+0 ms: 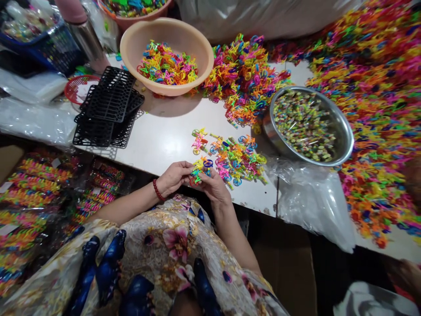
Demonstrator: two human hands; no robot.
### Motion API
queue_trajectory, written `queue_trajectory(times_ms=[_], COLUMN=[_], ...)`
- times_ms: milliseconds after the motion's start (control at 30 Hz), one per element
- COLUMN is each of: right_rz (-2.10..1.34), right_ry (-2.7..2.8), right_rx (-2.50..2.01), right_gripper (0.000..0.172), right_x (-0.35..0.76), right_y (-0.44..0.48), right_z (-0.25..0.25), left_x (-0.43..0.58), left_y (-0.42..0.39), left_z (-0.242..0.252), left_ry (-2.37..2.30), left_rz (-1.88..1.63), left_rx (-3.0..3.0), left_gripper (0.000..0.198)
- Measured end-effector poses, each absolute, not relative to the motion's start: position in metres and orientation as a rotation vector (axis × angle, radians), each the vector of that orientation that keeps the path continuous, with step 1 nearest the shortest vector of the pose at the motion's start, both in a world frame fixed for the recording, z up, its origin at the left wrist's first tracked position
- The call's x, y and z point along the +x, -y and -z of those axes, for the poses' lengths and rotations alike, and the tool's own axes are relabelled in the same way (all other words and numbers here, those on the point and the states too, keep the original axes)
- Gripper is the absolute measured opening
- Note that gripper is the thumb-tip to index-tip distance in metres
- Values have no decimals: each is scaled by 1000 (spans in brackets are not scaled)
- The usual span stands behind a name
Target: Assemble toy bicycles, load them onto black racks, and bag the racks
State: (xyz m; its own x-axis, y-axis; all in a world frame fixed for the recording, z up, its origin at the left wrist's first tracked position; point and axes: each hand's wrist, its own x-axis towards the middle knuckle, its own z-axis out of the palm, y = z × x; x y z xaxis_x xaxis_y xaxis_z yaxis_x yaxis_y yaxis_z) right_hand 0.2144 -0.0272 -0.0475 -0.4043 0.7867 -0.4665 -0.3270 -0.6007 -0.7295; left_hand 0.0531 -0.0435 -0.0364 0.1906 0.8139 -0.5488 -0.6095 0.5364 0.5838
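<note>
Fingers of left hand (176, 177) and right hand (216, 186) pinch plastic toys (198, 170). Filled bags (41, 180) look done; a loose heap (243, 72) is unbagged.

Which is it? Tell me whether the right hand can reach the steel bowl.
Probably yes: nothing tall stands between the right hand and the steel bowl, mainly a low heap of plastic toy bicycles, though the toy bicycles in its fingers may hinder it.
</note>
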Motion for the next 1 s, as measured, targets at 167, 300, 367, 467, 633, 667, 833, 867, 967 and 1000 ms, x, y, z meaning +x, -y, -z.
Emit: queue_trajectory(times_ms=[167,300,367,467,633,667,833,867,967,1000], right_rz=[-2071,-1961,-1955,-2017,-2062,-2056,-1973,-1959,-1922,-1918], right_ry=[784,854,839,741,635,628,633,650,704,711], right_rx=[-1071,-1024,-1021,-1013,-984,-987,-1048,-1062,-1092,-1098], right_gripper=[47,43,44,48,45,43,34,34,35,34], right_x=[213,211,211,213,216,216,211,210,208,208], right_y=[27,25,24,23,22,22,20,19,18,18], right_z=[45,43,42,42,49,50,44,43,42,42], left_x=[46,43,42,42,44,44,42,41,38,37], left_y=[40,40,40,40,42,42,41,40,38,38], left_z=[37,36,35,35,35,35,33,33,33,34], left_ry=[-880,-808,-780,-736,-679,-686,-721,-725,-748,-758], left_rz=[-1015,-1080,-1107,-1105,-1048,-1045,-1006,-993,-984,-990], left_rx=[344,478,503,499,461,453,492,510,540,542], left_gripper=[35,44,46,48,53,50,44,43,45,46])
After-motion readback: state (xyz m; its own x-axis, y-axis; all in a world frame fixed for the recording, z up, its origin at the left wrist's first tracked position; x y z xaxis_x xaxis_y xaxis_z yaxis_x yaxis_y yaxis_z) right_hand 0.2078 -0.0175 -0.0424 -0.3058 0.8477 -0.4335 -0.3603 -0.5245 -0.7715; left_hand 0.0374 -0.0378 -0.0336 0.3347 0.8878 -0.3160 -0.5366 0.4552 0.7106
